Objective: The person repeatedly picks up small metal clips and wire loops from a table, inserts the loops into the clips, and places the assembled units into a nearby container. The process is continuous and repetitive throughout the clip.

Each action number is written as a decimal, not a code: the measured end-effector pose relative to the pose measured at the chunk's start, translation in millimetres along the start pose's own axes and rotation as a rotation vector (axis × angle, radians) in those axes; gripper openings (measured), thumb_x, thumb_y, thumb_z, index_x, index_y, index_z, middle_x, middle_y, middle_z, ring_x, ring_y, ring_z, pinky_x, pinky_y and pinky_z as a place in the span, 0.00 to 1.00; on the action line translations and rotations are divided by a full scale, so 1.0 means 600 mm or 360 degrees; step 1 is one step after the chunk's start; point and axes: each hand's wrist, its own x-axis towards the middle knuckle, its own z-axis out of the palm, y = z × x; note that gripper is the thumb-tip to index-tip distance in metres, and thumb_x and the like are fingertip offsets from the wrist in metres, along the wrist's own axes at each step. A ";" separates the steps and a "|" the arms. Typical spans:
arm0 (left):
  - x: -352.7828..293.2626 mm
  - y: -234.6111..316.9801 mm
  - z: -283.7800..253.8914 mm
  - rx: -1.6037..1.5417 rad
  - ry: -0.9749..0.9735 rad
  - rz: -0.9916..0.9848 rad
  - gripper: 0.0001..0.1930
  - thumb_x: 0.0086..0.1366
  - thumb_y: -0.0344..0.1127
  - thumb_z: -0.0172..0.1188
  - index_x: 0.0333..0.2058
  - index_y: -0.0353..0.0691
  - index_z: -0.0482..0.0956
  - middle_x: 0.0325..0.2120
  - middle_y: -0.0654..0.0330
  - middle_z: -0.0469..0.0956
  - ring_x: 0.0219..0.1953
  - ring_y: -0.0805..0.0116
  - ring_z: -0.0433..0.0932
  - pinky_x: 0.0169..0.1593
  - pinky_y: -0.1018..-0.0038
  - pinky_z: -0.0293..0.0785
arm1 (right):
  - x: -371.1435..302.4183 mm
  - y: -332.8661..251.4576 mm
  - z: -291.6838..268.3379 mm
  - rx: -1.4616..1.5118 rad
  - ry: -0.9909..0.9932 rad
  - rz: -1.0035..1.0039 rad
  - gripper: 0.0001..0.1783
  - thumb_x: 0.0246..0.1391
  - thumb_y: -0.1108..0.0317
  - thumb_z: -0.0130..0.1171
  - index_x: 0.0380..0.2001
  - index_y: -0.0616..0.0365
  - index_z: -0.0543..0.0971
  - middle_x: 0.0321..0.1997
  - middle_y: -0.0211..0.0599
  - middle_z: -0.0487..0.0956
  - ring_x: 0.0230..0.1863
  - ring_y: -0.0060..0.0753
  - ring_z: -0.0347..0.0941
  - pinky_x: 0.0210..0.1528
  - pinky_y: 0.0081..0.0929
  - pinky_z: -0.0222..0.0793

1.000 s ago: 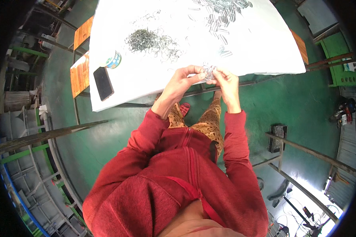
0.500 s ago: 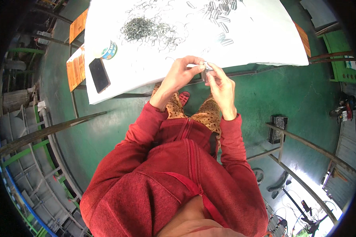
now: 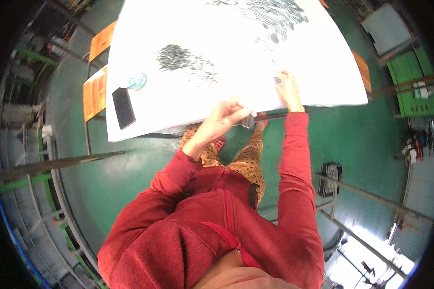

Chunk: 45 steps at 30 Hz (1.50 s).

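My left hand (image 3: 225, 118) is at the table's near edge, thumb and fingers pinched on a small dark clip-like piece (image 3: 248, 121). Its exact kind does not show. My right hand (image 3: 289, 90) reaches over the white tabletop, fingertips closed around another small dark piece (image 3: 278, 79), blurred by motion. Farther up lie scattered dark flat pieces (image 3: 273, 37) and a large heap of similar dark pieces (image 3: 275, 13). To the left is a pile of thin dark curved bits (image 3: 174, 57), like loops or wire.
A black phone (image 3: 124, 108) and a small blue-green round tub (image 3: 138, 81) occupy the table's left side. Wooden stools (image 3: 95, 91) stand beside the white-covered table (image 3: 154, 115). Metal rails (image 3: 371, 192) and a black box (image 3: 330, 179) are behind on the right.
My right hand has left my left hand and moved right and forward over the table. The left hand keeps its grip near the edge. The view has shifted, showing more of the far tabletop.
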 end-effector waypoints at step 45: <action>0.056 -0.065 -0.256 0.2154 0.0543 0.0463 0.05 0.52 0.30 0.58 0.29 0.41 0.80 0.26 0.59 0.75 0.32 0.59 0.74 0.36 0.68 0.72 | -0.135 -0.242 -0.114 0.1912 0.0321 0.0728 0.08 0.44 0.83 0.61 0.28 0.61 0.77 0.26 0.30 0.78 0.27 0.13 0.70 0.31 0.12 0.67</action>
